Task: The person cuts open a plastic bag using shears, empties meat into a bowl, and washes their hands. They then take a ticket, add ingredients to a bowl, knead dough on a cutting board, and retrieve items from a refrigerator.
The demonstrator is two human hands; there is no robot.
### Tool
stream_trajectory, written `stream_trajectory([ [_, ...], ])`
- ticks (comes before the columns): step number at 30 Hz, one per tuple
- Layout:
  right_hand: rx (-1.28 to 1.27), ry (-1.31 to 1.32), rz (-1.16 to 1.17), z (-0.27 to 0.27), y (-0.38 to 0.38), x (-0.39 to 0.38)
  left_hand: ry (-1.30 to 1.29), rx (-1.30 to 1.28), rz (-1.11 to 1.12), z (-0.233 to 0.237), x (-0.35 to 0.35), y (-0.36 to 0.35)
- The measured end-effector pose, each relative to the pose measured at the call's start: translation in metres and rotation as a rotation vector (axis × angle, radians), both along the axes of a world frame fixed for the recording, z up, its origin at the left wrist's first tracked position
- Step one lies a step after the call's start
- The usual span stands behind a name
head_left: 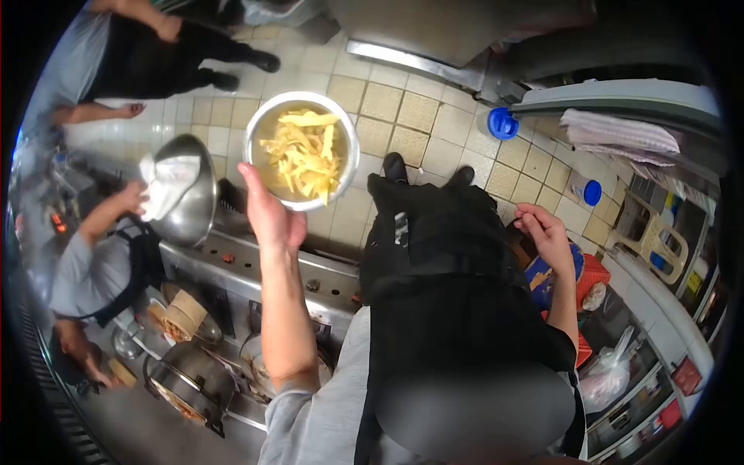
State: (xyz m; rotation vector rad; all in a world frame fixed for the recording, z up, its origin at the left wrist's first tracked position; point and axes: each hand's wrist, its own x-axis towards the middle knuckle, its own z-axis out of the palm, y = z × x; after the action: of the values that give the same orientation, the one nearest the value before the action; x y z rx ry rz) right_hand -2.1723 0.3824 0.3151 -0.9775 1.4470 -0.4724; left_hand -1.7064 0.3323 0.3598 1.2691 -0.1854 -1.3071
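My left hand holds a round metal bowl by its near rim, the thumb along the outside edge. Inside the bowl lie yellow fries, heaped toward the middle and right. My right hand hangs beside my apron at the right, its fingers curled with the tips near each other. Whether anything small is between those fingers I cannot make out. Below the right hand is a blue item next to a red crate.
A co-worker at left wipes or holds a large metal bowl with a white cloth. Another person stands at upper left. The stove carries a lidded pot. Blue-lidded tubs and a striped towel are at right.
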Motion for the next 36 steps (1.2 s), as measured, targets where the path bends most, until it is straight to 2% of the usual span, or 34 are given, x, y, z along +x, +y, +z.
stream_trajectory([
  [3, -0.020, 0.054, 0.022, -0.002, -0.029, 0.028, -0.061, 0.018, 0.069, -0.001, 0.040, -0.016],
  [6, -0.043, -0.053, 0.014, -0.009, -0.048, 0.015, -0.067, -0.036, 0.088, 0.021, 0.025, -0.021],
  [11, -0.023, -0.095, 0.077, -0.010, -0.096, 0.041, -0.087, -0.058, 0.165, 0.028, 0.021, -0.040],
  [16, -0.068, -0.186, 0.092, -0.045, -0.167, 0.034, 0.184, -0.039, 0.240, 0.039, -0.008, -0.073],
  [19, -0.126, -0.188, 0.234, -0.026, -0.219, 0.038, 0.338, 0.045, 0.249, 0.031, -0.058, -0.092],
  [20, -0.170, -0.177, 0.255, -0.013, -0.233, 0.041, 0.411, -0.002, 0.211, 0.019, -0.072, -0.095],
  [23, -0.221, -0.148, 0.310, -0.007, -0.279, 0.040, 0.394, 0.014, 0.070, -0.012, -0.091, -0.105],
  [27, -0.223, -0.185, 0.278, -0.006, -0.318, 0.051, 0.401, -0.045, 0.172, -0.037, -0.076, -0.132],
  [29, -0.281, -0.250, 0.314, -0.015, -0.328, 0.062, 0.285, -0.005, 0.171, -0.060, -0.057, -0.142],
  [31, -0.301, -0.183, 0.347, -0.006, -0.333, 0.086, 0.270, -0.019, 0.241, -0.033, -0.051, -0.161],
  [34, -0.307, -0.284, 0.340, -0.007, -0.334, 0.123, 0.249, -0.097, 0.237, -0.030, -0.018, -0.184],
  [36, -0.302, -0.232, 0.312, -0.003, -0.339, 0.153, 0.192, -0.096, 0.239, -0.023, 0.014, -0.202],
])
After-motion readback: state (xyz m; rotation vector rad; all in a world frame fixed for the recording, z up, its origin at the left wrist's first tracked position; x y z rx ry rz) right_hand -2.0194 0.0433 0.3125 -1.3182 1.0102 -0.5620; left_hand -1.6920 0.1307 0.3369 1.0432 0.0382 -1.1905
